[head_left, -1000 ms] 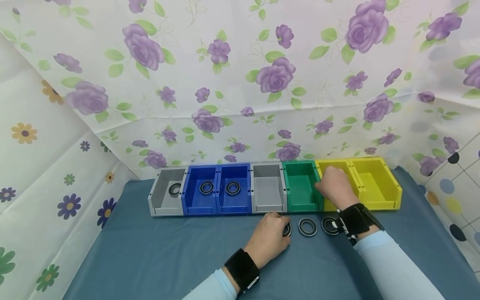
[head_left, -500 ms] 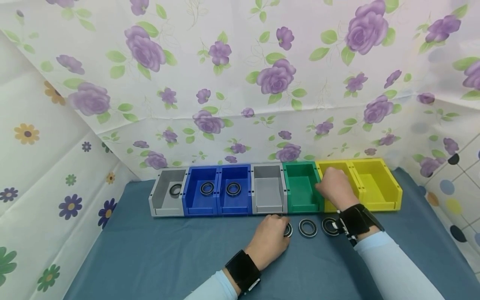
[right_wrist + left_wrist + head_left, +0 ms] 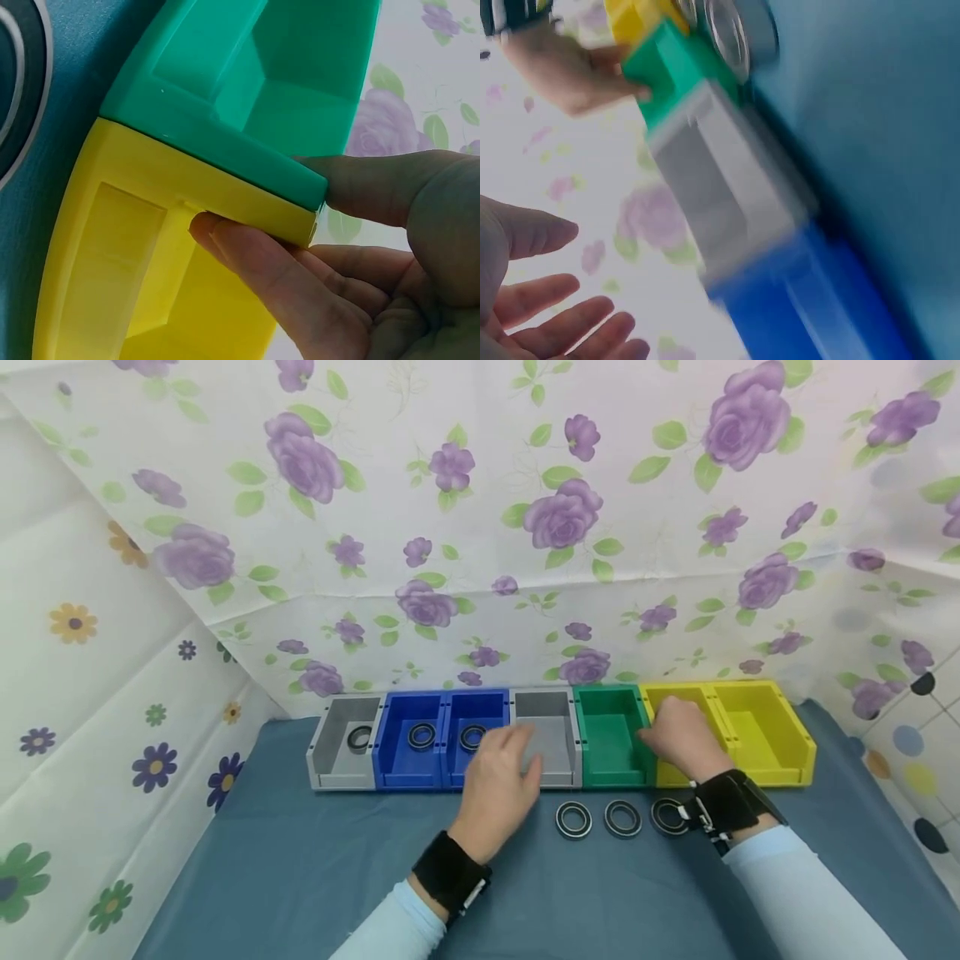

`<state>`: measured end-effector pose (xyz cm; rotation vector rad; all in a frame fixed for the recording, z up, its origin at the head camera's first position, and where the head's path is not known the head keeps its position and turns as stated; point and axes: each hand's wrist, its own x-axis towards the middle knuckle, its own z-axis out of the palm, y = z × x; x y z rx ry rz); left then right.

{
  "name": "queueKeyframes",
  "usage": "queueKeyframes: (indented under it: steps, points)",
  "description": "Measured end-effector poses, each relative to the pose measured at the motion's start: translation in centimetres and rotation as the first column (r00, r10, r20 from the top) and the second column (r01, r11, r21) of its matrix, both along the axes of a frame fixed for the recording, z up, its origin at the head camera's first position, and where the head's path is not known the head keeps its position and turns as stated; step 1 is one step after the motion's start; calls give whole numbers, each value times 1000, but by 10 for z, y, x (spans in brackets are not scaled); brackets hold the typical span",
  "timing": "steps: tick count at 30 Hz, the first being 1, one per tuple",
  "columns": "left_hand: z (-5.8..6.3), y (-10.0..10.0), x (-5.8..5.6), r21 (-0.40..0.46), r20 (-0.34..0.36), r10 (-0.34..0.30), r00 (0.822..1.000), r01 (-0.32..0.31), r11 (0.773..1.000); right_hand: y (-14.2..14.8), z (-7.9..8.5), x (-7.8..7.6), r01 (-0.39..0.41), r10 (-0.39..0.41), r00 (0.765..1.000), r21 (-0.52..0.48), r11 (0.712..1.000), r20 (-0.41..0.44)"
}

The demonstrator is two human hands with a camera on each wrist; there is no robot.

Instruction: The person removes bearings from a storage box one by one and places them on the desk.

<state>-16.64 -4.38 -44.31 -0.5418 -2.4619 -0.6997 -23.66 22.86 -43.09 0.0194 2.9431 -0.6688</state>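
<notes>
In the head view my left hand (image 3: 497, 785) is raised in front of the right blue bin and the middle grey bin (image 3: 546, 779). Its fingers are spread with nothing between them, as the left wrist view also shows. My right hand (image 3: 684, 737) pinches the adjoining side walls of the green bin (image 3: 202, 142) and the left yellow bin (image 3: 161, 161). The thumb is on the green side, the fingers inside the yellow one. In front of these bins lie three ring bearings: a left bearing (image 3: 573, 833), a middle bearing (image 3: 635, 820) and a right bearing (image 3: 656, 818) near my right wrist.
The bins form one row along the floral backdrop (image 3: 562, 518). A bearing lies in each of the left grey bin (image 3: 337, 782), the left blue bin (image 3: 405, 779) and the right blue bin (image 3: 456, 760). A right yellow bin (image 3: 772, 777) ends the row on a blue cloth (image 3: 300, 877).
My left hand has let go of the left bearing on the cloth and moved up and left towards the bins. The right hand keeps its grip on the bin walls.
</notes>
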Motion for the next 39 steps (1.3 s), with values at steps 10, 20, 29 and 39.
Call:
queueKeyframes:
  steps: [10,20,29,39]
  points:
    - [2,-35,-37,-137,95,135,986,-122,983,2,-3,5,-25,22,996,-32,999,-87]
    - [-13,-42,-61,-307,233,152,961,-75,949,1,-4,12,-20,13,993,-51,998,-116]
    - [-23,-41,-74,-448,321,190,928,-28,894,-2,-6,14,-21,12,988,-57,998,-154]
    - [-28,-35,-77,-430,466,268,843,-49,902,-4,-4,14,-6,-1,991,-55,998,-137]
